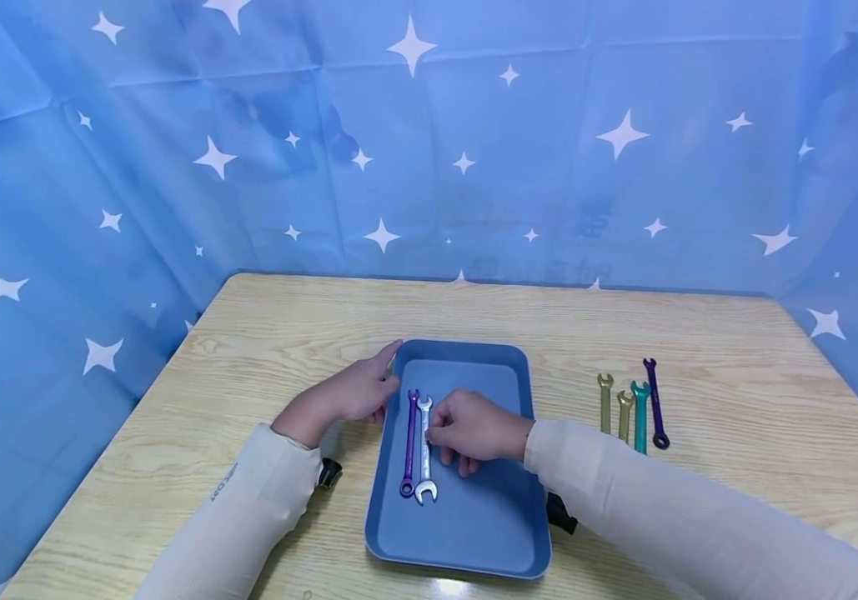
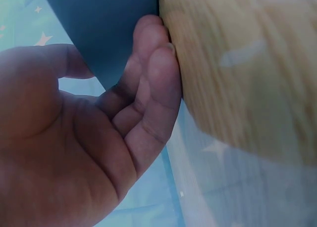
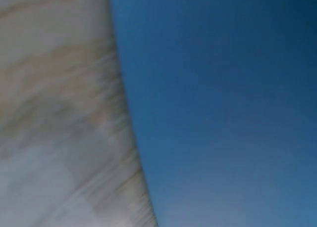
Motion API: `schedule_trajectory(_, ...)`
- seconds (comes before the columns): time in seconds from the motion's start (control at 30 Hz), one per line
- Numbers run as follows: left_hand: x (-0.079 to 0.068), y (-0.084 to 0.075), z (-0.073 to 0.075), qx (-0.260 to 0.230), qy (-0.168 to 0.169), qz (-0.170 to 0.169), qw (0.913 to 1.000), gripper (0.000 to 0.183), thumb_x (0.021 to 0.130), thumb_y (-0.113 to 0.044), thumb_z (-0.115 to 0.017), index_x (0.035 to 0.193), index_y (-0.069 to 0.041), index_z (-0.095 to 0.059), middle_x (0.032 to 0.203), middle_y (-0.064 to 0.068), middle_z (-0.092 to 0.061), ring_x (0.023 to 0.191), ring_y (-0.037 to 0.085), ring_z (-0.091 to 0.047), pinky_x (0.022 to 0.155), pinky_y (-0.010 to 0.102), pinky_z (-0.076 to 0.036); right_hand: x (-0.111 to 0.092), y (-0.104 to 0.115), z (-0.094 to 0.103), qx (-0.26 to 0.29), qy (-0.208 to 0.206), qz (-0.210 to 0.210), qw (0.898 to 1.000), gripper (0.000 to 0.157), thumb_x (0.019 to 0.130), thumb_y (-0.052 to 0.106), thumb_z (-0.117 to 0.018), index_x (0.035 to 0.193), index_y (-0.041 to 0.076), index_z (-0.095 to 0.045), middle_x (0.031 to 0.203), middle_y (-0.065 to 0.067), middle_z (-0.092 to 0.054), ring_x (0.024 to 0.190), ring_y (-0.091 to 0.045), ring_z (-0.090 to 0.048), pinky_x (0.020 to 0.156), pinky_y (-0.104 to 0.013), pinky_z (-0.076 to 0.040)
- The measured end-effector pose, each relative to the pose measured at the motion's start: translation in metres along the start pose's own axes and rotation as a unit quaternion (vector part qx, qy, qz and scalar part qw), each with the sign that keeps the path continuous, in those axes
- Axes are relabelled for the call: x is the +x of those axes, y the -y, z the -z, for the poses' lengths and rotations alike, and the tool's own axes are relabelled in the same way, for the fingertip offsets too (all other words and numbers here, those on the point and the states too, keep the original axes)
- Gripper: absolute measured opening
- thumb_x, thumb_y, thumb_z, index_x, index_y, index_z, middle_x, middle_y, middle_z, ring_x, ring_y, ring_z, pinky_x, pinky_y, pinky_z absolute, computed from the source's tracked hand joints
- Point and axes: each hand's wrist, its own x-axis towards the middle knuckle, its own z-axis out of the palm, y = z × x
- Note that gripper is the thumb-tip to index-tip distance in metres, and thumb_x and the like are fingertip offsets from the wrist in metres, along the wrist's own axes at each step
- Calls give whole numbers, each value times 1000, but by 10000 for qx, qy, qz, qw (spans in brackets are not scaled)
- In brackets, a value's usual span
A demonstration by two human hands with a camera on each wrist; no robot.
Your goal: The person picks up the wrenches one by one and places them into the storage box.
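In the head view, a blue tray lies lengthwise before me. My left hand holds its left wall near the far corner, index finger stretched along the rim. The left wrist view shows fingers against the outer side of the tray wall, with the thumb tip hidden behind it. Inside the tray my right hand pinches a silver open-end wrench at its middle. Just left of that wrench lies a purple combination wrench, nearly parallel. The right wrist view catches only tray and tabletop, no hand.
Right of the tray on the wooden table lie two gold wrenches, one gold wrench farther left, a teal wrench and a dark purple wrench. My right forearm partly covers some of them. A blue star-patterned curtain hangs behind.
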Motion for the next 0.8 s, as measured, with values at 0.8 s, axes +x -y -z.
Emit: schedule_trajectory(0.8, 0, -2, -2, 52, -73, 36, 10000, 67, 106, -21, -38, 163, -18, -3, 64, 12, -62, 57, 23, -63, 55, 35, -52, -53, -3, 61, -371, -1111, 582, 9914, 19, 102, 18, -53, 95, 7, -67, 71, -11, -65, 55, -23, -64, 51, -36, -54)
